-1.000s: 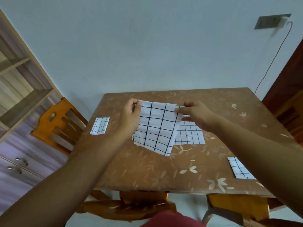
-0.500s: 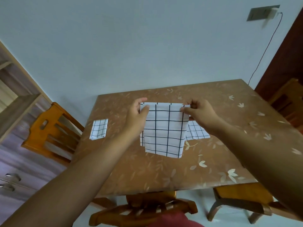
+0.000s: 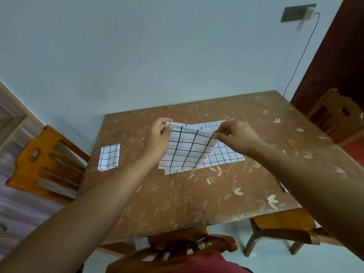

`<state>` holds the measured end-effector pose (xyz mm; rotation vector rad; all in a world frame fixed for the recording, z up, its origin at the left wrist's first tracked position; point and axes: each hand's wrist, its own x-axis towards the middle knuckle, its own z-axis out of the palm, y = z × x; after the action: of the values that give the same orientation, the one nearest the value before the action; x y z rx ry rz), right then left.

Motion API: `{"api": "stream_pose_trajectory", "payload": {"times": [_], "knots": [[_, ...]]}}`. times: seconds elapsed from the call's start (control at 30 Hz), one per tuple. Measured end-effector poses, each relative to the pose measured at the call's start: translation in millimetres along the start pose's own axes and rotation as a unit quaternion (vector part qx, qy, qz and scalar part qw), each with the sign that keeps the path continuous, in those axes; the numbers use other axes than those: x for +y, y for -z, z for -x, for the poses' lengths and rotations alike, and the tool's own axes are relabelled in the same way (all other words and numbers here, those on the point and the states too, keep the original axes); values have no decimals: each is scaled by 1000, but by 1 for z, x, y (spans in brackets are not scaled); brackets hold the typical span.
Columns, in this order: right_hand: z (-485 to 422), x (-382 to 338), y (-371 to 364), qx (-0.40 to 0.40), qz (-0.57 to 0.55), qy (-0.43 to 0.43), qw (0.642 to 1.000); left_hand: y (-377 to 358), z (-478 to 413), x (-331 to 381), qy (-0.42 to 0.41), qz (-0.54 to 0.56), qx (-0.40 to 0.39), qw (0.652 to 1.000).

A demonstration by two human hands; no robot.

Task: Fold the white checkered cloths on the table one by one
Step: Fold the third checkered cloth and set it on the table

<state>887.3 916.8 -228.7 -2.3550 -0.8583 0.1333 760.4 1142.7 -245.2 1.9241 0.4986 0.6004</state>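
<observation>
A white checkered cloth (image 3: pixel 187 150) hangs over the middle of the brown table (image 3: pixel 197 198), its lower edge resting on the tabletop. My left hand (image 3: pixel 158 137) pinches its upper left corner and my right hand (image 3: pixel 236 135) pinches its upper right corner. Under and behind it lies another checkered cloth (image 3: pixel 224 154), flat on the table and partly hidden. A small folded checkered cloth (image 3: pixel 109 157) sits near the table's left edge. My right forearm covers the table's near right side.
Wooden chairs stand at the left (image 3: pixel 45 164), at the near edge (image 3: pixel 177 249), at the near right (image 3: pixel 283 225) and at the far right (image 3: pixel 334 117). A wall runs behind the table, with a switch plate (image 3: pixel 297 12) and a red wire.
The cloth in my hands has come down and forward so its bottom edge lies on the table. The camera view has shifted left and the folded cloth at the near right is now hidden.
</observation>
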Motion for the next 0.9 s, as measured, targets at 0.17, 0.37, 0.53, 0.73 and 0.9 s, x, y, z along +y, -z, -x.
{"api": "stream_pose_trajectory", "payload": {"times": [0.17, 0.37, 0.53, 0.73, 0.9], "knots": [[1, 0, -5, 21, -166, -61, 984, 0, 1, -1, -12, -3, 15, 1000], [5, -11, -6, 18, -480, -128, 867, 5, -1, 2, -10, 14, 24, 1000], [2, -14, -8, 21, -546, -161, 822, 8, -1, 4, -11, 39, 35, 999], [8, -20, -25, -40, -547, -160, 821, 5, 4, 21, -15, 77, 68, 995], [12, -26, -27, 5, -486, -111, 867, 10, 3, 22, 7, 66, 90, 994]]}}
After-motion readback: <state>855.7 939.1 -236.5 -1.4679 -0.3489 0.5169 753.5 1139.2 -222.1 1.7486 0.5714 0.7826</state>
